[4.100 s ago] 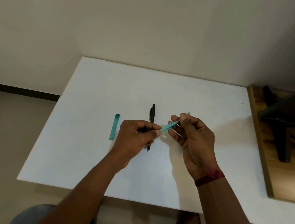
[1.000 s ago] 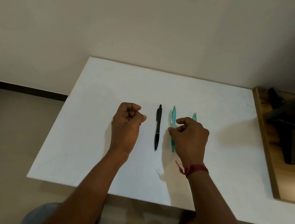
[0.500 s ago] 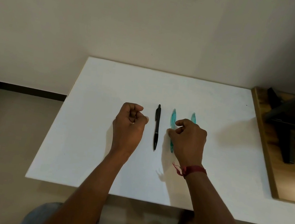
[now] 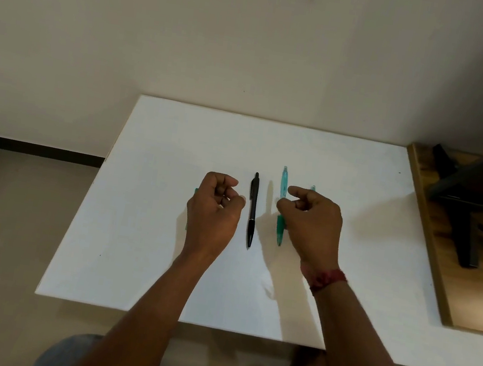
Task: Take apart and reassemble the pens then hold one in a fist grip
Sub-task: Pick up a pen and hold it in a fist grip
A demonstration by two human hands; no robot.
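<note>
A black pen (image 4: 252,209) lies lengthwise on the white table (image 4: 149,232), between my hands. Just right of it is a teal pen (image 4: 284,182), its far end raised off the table with a thin shadow beside it. My right hand (image 4: 312,223) pinches this pen at mid-length between thumb and forefinger. Past the right hand's knuckles, the tip of a second teal pen (image 4: 313,188) shows. My left hand (image 4: 214,210) hovers left of the black pen with its fingers curled and nothing in it. A sliver of a teal piece (image 4: 196,190) peeks out behind it.
A wooden surface (image 4: 482,294) with a dark metal stand (image 4: 469,233) on it adjoins the table on the right. The wall stands just past the table's far edge. My knees show below the near edge.
The right hand has closed on the teal pen and tipped its far end up off the table. The left hand stays curled beside the black pen.
</note>
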